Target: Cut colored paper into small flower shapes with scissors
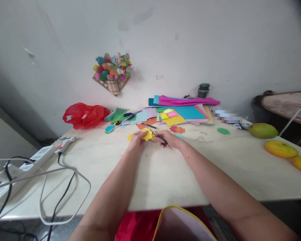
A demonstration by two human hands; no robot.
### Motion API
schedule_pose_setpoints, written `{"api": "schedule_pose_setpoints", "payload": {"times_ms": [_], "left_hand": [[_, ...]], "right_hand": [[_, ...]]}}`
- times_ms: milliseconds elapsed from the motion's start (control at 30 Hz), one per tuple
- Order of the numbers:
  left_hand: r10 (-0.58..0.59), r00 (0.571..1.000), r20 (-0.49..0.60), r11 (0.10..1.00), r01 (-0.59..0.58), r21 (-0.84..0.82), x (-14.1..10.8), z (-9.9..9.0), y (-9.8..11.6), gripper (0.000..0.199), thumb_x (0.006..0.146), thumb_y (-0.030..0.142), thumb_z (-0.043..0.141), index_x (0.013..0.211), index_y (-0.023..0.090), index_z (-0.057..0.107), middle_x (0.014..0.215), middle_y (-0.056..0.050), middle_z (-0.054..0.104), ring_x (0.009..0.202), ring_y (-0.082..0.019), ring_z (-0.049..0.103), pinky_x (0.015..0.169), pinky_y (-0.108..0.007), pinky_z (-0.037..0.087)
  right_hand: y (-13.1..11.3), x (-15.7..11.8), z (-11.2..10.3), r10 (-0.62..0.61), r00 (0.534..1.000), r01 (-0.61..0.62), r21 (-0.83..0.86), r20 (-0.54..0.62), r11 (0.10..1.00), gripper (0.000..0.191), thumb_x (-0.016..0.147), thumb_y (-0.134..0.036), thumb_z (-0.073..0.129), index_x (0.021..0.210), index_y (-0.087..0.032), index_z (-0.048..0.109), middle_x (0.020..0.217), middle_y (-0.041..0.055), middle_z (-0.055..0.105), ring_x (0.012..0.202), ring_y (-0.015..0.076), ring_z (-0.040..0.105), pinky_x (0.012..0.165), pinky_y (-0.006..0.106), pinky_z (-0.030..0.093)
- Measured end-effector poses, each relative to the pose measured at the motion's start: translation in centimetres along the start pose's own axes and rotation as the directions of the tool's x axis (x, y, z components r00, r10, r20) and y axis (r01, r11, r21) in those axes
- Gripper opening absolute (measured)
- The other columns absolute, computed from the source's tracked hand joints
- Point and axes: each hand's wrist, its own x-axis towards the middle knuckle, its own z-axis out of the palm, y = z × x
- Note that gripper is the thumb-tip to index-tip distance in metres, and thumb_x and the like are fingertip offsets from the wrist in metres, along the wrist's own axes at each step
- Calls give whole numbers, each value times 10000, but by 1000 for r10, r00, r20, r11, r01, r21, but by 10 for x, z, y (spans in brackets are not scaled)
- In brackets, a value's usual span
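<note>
My left hand point(137, 140) pinches a yellow paper flower point(147, 135) with a scalloped edge, above the middle of the table. My right hand point(171, 139) is closed round the black handles of a pair of scissors point(162, 140). Their blades point up and left, at the right edge of the yellow paper. More yellow paper shows to the left of my left hand. Just beyond my right hand lie red and orange paper flowers point(178, 129). A dark pen point(152, 126) rests behind the scissors.
Coloured paper sheets point(190, 113) are stacked at the back, near a second pair of scissors point(131, 115). A red plastic bag point(85, 115) sits back left. Power strips point(40, 157) and loose cables lie left. Mangoes point(263, 130) line the right side. A paper bouquet point(112, 72) hangs on the wall.
</note>
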Motion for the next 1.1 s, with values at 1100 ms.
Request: {"api": "schedule_pose_setpoints", "payload": {"times_ms": [1100], "left_hand": [[-83,971,223,980,39,194,-9,-4,10,224,538,240,820,643,107,674,645,-71,660,551,-132,578,544,-243,414]], "right_hand": [[6,-5,-24,-9,990,25,-111,140,994,265,752,-404,652,746,-148,584,546,-28,582,375,55,499,311,157,283]]}}
